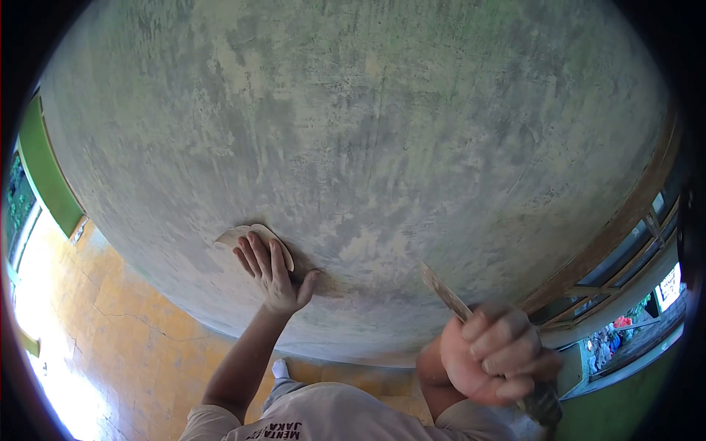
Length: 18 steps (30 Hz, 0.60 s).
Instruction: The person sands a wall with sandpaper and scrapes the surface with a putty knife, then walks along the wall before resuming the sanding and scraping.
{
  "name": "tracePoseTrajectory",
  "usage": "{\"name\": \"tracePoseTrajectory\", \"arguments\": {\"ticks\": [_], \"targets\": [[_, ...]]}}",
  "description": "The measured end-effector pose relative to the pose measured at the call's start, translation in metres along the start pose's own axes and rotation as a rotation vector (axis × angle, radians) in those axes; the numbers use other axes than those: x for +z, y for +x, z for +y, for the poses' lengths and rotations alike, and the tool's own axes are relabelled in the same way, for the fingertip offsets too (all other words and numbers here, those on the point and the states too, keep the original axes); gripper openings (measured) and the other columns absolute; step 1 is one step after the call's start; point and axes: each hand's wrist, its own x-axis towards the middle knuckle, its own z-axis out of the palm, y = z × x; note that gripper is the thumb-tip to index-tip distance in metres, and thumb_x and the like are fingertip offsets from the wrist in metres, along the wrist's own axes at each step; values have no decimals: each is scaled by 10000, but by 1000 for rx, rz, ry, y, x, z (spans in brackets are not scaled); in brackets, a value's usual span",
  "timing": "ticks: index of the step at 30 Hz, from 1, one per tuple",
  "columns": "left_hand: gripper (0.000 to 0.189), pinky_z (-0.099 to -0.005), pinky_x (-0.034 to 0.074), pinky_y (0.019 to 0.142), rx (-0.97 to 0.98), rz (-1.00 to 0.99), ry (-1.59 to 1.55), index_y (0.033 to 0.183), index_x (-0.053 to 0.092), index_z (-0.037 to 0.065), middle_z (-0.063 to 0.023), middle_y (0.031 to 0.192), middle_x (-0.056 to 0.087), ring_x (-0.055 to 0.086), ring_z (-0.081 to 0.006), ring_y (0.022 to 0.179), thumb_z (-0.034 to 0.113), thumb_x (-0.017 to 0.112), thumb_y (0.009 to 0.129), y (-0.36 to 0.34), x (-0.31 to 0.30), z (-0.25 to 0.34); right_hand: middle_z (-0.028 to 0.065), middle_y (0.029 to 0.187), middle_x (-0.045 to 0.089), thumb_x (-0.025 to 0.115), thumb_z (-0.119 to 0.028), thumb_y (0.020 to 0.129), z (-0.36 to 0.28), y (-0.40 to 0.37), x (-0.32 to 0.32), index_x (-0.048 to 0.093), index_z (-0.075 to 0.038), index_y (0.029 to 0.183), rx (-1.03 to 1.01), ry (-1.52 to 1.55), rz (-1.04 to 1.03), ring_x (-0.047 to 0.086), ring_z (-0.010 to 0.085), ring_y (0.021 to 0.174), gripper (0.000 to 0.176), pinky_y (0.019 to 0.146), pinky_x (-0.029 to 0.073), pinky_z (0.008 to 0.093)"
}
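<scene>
My left hand [272, 275] lies flat against the wall [368, 147] with its fingers stretched out and its thumb apart. Under these fingers it holds a pale, curved piece of sandpaper [237, 234] pressed to the surface, part of it hidden by the hand. My right hand [504, 356] is closed in a fist around a scraper [447, 291], nearer to the camera and slightly blurred. The scraper's narrow, stained blade points up and left toward the wall, and its dark handle end sticks out below the fist. Grey and greenish patches mottle the wall.
Yellowish floor tiles [140, 316] with cracks run along the wall's foot at the left. A green post [48, 165] stands at the left edge. On the right is a wooden-framed window [625, 257], with colourful items [607, 345] beyond an opening below it.
</scene>
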Motion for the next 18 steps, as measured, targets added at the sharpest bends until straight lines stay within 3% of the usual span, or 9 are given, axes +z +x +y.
{"name": "tracePoseTrajectory", "arguments": {"ticks": [1, 3, 5, 7, 9, 11, 13, 14, 18], "targets": [[867, -634, -12, 1063, -2, -5, -4, 1441, 183, -6, -353, 1467, 89, 13, -489, 1382, 513, 536, 843, 0, -1, 0, -15, 537, 336, 548, -149, 907, -3, 0, 0, 353, -119, 785, -98, 24, 31, 296, 95, 430, 232, 406, 255, 247], [867, -634, -11, 1063, -5, -8, -3, 1441, 185, -4, -353, 1467, 89, 13, -490, 1382, 514, 538, 842, -1, -1, 0, -15, 539, 339, 531, -184, 922, 10, -1, -5, 353, -117, 786, -36, -38, -67, 293, 92, 433, 233, 405, 264, 245], [867, -634, -10, 1064, -5, -8, -10, 1441, 187, -3, -353, 1467, 90, 13, -491, 1382, 514, 540, 841, -1, -1, 2, -24, 539, 340, 523, -198, 927, 27, -5, -4, 352, -119, 777, 172, -201, -111, 288, 88, 429, 241, 399, 282, 246], [847, -622, 11, 1075, 33, 5, 46, 1429, 173, -59, -358, 1462, 93, 57, -479, 1383, 488, 494, 867, 2, -1, 1, -29, 545, 341, 527, -207, 927, 7, -1, 3, 356, -131, 771, 214, -213, -7, 288, 84, 431, 244, 398, 284, 254], [846, -623, 12, 1074, 30, 6, 48, 1428, 175, -59, -358, 1462, 92, 55, -479, 1383, 488, 493, 867, 4, -2, 2, -28, 549, 342, 553, -191, 914, -9, 4, -6, 362, -144, 779, 8, -6, -79, 287, 84, 435, 239, 401, 282, 269], [845, -624, 12, 1074, 24, -1, 46, 1428, 176, -59, -358, 1462, 91, 54, -480, 1383, 488, 493, 867, 3, -2, 2, -30, 553, 350, 565, -168, 906, -3, 2, 2, 377, -148, 789, -130, 36, 52, 286, 79, 440, 223, 408, 264, 265], [870, -622, -22, 1068, -9, 6, -20, 1443, 195, 0, -341, 1474, 92, 15, -491, 1382, 520, 545, 840, 0, -1, 1, -26, 555, 354, 549, -138, 909, 15, 0, -4, 388, -141, 809, 192, -158, -132, 286, 80, 441, 189, 415, 253, 258], [870, -622, -22, 1068, -11, 7, -19, 1443, 195, 0, -341, 1474, 92, 15, -491, 1382, 520, 545, 840, -1, -1, 2, -20, 560, 353, 525, -109, 911, 37, -10, -5, 395, -137, 828, 280, -79, -109, 288, 78, 445, 156, 419, 237, 250], [861, -621, -16, 1069, -6, 8, 0, 1439, 209, -2, -341, 1473, 98, 22, -491, 1382, 522, 543, 842, -2, 0, 0, -13, 563, 354, 487, -43, 888, 16, -6, -2, 366, -129, 817, 68, -4, -64, 287, 81, 444, 165, 397, 244, 248]]}}
